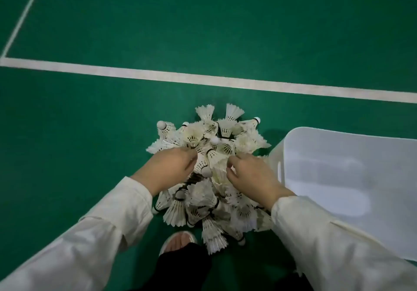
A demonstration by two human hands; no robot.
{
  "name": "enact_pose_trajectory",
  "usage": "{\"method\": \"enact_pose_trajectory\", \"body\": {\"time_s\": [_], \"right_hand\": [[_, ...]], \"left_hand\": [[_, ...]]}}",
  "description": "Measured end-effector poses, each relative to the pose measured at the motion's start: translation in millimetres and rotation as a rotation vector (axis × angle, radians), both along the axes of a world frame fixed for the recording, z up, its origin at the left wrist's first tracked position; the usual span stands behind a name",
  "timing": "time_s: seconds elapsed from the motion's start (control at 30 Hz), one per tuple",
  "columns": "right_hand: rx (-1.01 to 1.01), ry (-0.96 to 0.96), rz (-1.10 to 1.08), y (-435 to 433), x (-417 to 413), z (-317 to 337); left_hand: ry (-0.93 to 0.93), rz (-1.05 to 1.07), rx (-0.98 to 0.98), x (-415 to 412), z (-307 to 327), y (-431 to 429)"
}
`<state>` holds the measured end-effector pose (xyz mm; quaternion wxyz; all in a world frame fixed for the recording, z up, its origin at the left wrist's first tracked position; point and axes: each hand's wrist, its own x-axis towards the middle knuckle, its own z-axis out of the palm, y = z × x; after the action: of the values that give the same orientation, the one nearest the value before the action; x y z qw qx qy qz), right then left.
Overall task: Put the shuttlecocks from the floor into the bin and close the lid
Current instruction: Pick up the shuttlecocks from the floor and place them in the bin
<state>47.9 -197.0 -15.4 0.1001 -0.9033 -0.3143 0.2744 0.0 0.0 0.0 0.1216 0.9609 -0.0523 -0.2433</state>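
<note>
Head view, looking down. A heap of white feathered shuttlecocks (203,191) lies on the green floor (90,121), directly in front of the person and on the near side of a white court line (203,79) that crosses the frame. The left hand (173,166) reaches into the left side of the heap, its fingers curled down around several shuttlecocks. The right hand (250,175) reaches into the right side, its fingers and thumb bent together and pinching the feathers of a shuttlecock. The two hands are near each other but apart, with shuttlecocks between them. A white plastic bin (338,146) stands on the floor just beside the heap, to its right, with its top open and its pale interior in view. Both arms wear cream sleeves (101,229). A light shoe (179,241) shows below the heap.
</note>
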Motion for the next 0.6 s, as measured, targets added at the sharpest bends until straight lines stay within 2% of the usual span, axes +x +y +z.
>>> {"method": "enact_pose_trajectory", "body": {"time_s": [0.2,0.37,0.6], "right_hand": [[0.083,-0.099,0.073,9,-6,-36],[0.048,-0.120,0.108,10,-18,-37],[0.054,-0.147,0.078,0,-36,-35]], "left_hand": [[0.016,-0.034,0.002,-9,-31,-7],[-0.009,-0.108,0.091,-20,-42,-17],[-0.020,-0.078,0.009,-46,-48,-30]]}}
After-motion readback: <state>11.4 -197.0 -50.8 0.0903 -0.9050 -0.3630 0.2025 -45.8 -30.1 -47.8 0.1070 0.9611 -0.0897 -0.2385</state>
